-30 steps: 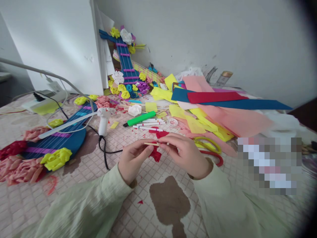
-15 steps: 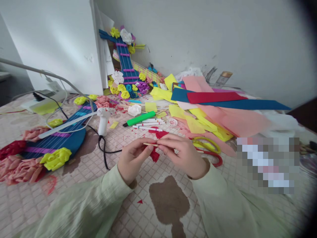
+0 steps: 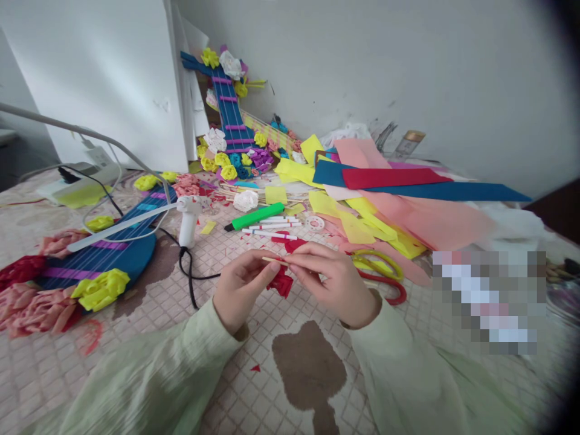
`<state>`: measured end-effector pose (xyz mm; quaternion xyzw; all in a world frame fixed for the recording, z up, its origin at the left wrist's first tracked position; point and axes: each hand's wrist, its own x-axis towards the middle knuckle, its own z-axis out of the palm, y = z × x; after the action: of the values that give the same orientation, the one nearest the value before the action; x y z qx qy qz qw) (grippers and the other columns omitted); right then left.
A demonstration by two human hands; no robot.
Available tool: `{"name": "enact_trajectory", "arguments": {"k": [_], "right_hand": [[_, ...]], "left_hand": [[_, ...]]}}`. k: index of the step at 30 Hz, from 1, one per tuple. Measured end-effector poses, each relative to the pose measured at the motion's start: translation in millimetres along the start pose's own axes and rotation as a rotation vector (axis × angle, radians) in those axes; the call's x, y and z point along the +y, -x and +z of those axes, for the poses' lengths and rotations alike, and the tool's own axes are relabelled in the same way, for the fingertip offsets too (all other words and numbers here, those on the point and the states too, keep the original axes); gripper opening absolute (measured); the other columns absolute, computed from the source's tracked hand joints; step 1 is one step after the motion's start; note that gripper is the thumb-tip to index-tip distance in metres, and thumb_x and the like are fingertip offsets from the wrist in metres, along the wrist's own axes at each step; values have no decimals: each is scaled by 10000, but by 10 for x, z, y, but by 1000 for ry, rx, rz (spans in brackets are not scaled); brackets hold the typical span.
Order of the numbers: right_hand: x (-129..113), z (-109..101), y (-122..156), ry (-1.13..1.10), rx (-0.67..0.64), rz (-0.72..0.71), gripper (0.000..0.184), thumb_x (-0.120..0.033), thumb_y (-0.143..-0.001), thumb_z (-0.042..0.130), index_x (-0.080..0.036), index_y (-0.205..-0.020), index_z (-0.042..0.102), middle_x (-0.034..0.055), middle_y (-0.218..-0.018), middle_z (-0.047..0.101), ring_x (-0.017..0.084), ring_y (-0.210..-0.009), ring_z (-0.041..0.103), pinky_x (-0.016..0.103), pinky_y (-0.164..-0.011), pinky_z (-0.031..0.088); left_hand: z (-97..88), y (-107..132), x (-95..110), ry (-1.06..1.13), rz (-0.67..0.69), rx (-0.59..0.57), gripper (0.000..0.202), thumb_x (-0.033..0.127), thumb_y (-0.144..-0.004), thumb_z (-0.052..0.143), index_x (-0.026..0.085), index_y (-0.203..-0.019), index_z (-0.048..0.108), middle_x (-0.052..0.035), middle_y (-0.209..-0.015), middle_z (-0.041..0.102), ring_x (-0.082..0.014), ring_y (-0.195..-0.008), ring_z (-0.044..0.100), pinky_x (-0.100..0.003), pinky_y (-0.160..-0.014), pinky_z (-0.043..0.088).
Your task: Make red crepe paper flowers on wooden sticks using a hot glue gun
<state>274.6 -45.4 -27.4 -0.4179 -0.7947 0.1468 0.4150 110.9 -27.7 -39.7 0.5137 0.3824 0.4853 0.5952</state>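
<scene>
A thin wooden stick [image 3: 272, 260] lies across the gap between my hands, over the middle of the table. My left hand [image 3: 238, 290] is closed around its near side, thumb and forefinger against the stick. From the other side, my right hand [image 3: 339, 281] pinches the stick's right end between its fingertips. Crinkled red crepe paper [image 3: 281, 283] shows just below the fingertips; whether it hangs from them or rests on the table I cannot tell. Yellow-handled scissors [image 3: 385, 261] and a red handle [image 3: 397, 293] lie just beyond my right hand.
A white hot glue gun [image 3: 187, 223] with a black cord stands left of my hands. Beside it lies a blue paper guitar [image 3: 140, 251] with paper flowers. Ahead are a green box cutter [image 3: 257, 215], white sticks [image 3: 269, 234] and crepe paper strips [image 3: 421, 192].
More of the red crepe paper shows below my fingers, and it has shifted slightly left. My left hand has moved a little left; both hands keep hold of the stick.
</scene>
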Motion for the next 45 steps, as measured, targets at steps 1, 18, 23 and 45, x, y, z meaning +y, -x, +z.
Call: {"name": "enact_trajectory", "arguments": {"k": [1, 18, 23, 45], "right_hand": [[3, 3, 2, -1, 4, 0, 223, -135, -842, 480, -160, -969, 662, 61, -855, 630, 132, -726, 588, 270, -655, 497], [1, 39, 13, 120, 41, -109, 248, -101, -837, 469, -181, -963, 666, 67, -870, 631, 137, -768, 605, 259, -656, 511], [-15, 58, 29, 193, 21, -105, 234, -115, -842, 469, -166, -953, 668, 76, -870, 647, 144, -761, 613, 266, -657, 514], [-66, -15, -20, -54, -50, 166, 180, -227, -837, 529, -165, -754, 676, 26, -707, 654, 121, -639, 580, 240, -587, 456]], "left_hand": [[-2, -1, 0, -9, 11, 6, 204, 301, -667, 710, 134, -756, 633, -14, -647, 656, -105, -554, 585, -218, -514, 487], [-1, -4, 37, 10, -22, 12, 193, 252, -627, 733, 124, -730, 631, 7, -590, 643, -81, -500, 559, -187, -463, 465], [2, -6, 25, 3, -46, 32, 193, 249, -614, 741, 131, -712, 624, 9, -570, 644, -89, -485, 572, -193, -449, 480], [-53, 58, -41, -501, 339, 4, 82, 207, -750, 614, 168, -797, 668, -49, -744, 699, -159, -658, 629, -287, -660, 510]]}}
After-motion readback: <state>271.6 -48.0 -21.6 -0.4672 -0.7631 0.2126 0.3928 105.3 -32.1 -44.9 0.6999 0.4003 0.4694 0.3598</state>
